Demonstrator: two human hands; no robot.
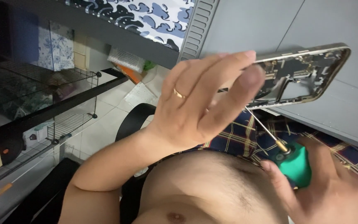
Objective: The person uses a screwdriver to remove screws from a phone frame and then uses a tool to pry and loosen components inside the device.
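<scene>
While the left hand (pixel 195 108) holds it up by the near edge, a phone frame (pixel 301 74) with its back removed sits at 2 o'clock in the view, gold-rimmed, inner metal plates and small parts exposed.

Left hand: grip closed on the phone frame, thumb (pixel 239 93) across its open face, fingers behind it; a gold ring (pixel 179 93) on one finger.

Right hand (pixel 328 186): at 4 o'clock, grip closed around the green handle of a screwdriver (pixel 297 166).

Screwdriver: thin metal shaft (pixel 264 126) with a brass collar, running up toward 11 o'clock from the handle; its tip meets the lower edge of the phone frame just beside the left thumb, the exact contact hidden.

Plaid cloth (pixel 245 139): dark blue with yellow and red lines, below the phone frame, over the person's lap.

Grey counter (pixel 324 20): behind the phone frame, filling 1 to 3 o'clock.

Black wire shelf (pixel 42 79): at 9 o'clock, over a tiled floor (pixel 104 124).

Black chair arm (pixel 135 118): just left of the left wrist.
</scene>
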